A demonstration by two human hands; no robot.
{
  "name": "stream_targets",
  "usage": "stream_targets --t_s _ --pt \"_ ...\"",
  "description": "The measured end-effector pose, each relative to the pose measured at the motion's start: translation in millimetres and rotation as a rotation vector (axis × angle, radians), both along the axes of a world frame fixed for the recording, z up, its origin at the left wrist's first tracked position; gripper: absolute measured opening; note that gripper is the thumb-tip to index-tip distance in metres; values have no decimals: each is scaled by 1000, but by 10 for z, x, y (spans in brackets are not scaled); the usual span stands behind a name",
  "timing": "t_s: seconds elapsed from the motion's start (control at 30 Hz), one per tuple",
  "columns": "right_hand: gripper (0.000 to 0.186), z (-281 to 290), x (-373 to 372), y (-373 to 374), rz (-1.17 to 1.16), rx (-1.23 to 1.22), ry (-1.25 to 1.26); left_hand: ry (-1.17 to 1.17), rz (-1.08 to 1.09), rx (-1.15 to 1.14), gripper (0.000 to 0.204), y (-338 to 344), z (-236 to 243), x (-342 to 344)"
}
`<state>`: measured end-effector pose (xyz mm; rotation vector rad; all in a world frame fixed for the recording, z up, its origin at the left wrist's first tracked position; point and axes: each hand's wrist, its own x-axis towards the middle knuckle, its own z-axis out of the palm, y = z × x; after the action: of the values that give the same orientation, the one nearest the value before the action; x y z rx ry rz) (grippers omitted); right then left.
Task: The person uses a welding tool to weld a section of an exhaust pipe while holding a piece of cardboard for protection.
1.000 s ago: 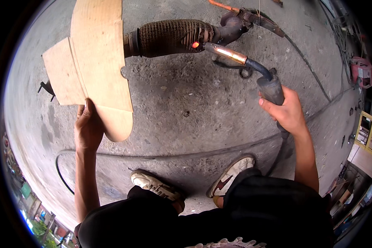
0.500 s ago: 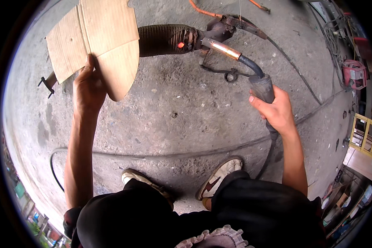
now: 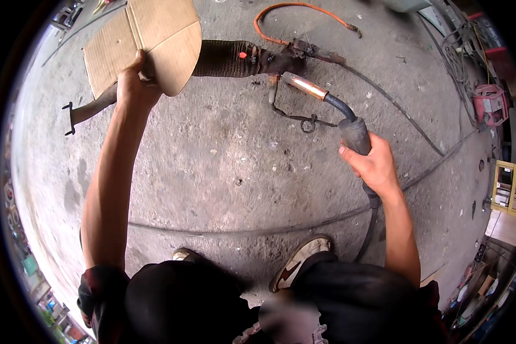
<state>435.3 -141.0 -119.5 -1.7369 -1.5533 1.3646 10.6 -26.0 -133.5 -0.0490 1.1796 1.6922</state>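
Observation:
My left hand (image 3: pixel 133 89) grips a folded sheet of brown cardboard (image 3: pixel 169 37) over the left part of a dark, rusty pipe (image 3: pixel 215 57) lying on the floor. The pipe has a ribbed, meshed middle with a small glowing red spot (image 3: pixel 242 55), and a flanged end (image 3: pixel 71 117) at left. My right hand (image 3: pixel 374 160) is wrapped round the handle of a welding torch (image 3: pixel 352 135); its copper-coloured nozzle (image 3: pixel 304 86) points at the pipe's right part, just below and right of the glow. A dark fitting with a cable (image 3: pixel 274 92) hangs from that part.
An orange hose (image 3: pixel 269 17) curves behind the pipe. Dark cables (image 3: pixel 407 114) cross the concrete floor (image 3: pixel 229 166). At right are a pink machine (image 3: pixel 488 104), tangled cables and a yellow frame (image 3: pixel 501 183). My shoes (image 3: pixel 301 258) are at the lower edge.
My left hand and the cardboard have moved upward and farther over the pipe. The torch nozzle now sits a little lower relative to the glowing spot. The view has shifted, showing more of the orange hose.

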Motion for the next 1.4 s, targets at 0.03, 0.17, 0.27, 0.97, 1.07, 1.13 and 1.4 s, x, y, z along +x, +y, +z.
stream_targets --t_s 0.03,0.17,0.27,0.97,1.07,1.13,1.4 --pt "25 -4 12 2 -5 -5 -9 -19 -38 8 23 54 10 -32" --pt "26 40 83 4 -16 -7 -39 -39 -77 -14 26 121 55 36" --pt "27 24 66 12 -15 -23 -48 -28 -120 -45 24 169 96 39" --pt "20 -208 -218 481 -20 -102 297 281 -319 -335 50 721 326 159" --pt "20 -162 -160 497 -12 -112 291 372 -394 -366 43 884 132 -103" --pt "21 -189 -111 481 -18 -125 281 353 -369 -393 41 854 202 38" --pt "21 -177 -2 475 -32 -72 229 235 -237 -434 45 916 347 308"
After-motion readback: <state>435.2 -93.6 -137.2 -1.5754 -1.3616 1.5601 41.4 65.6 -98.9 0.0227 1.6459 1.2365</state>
